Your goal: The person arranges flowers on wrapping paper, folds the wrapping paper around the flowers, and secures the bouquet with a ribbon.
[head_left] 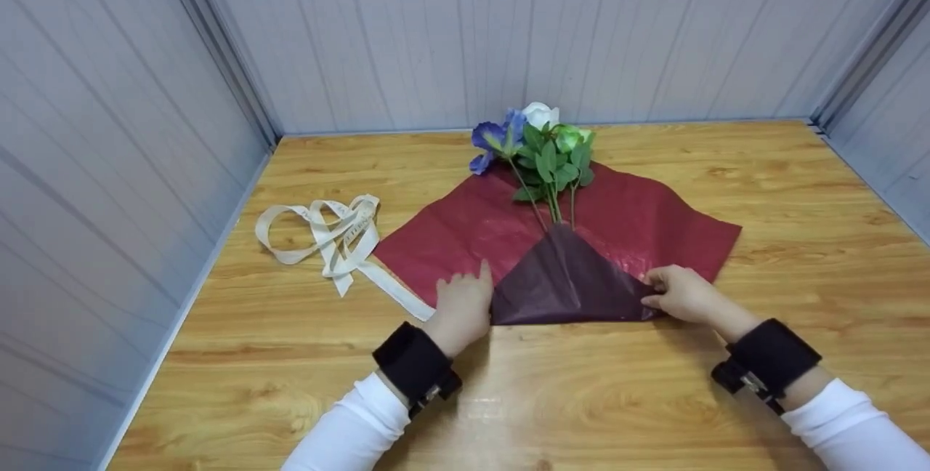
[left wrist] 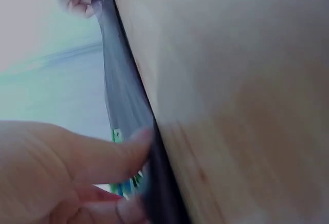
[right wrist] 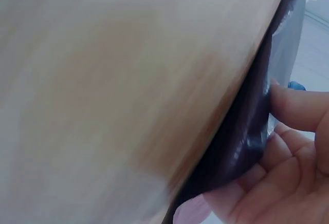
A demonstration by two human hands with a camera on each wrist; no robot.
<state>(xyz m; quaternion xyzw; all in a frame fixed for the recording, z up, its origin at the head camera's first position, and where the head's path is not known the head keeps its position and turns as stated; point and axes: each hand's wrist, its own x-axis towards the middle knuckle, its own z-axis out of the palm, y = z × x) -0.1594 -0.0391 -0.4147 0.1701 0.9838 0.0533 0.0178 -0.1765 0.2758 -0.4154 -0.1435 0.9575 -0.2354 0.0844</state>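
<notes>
A dark red sheet of wrapping paper lies on the wooden table. Its near corner is folded up into a darker triangular flap over the stems of a small bunch of flowers, blue, white and green. My left hand presses on the left end of the fold, with its thumb against the paper's edge. At the right end my right hand pinches the fold, its fingers curled at the dark paper.
A cream ribbon lies in loose loops left of the paper, one tail running under its left corner. Grey panelled walls close in the table on the left, back and right. Both wrists wear black straps.
</notes>
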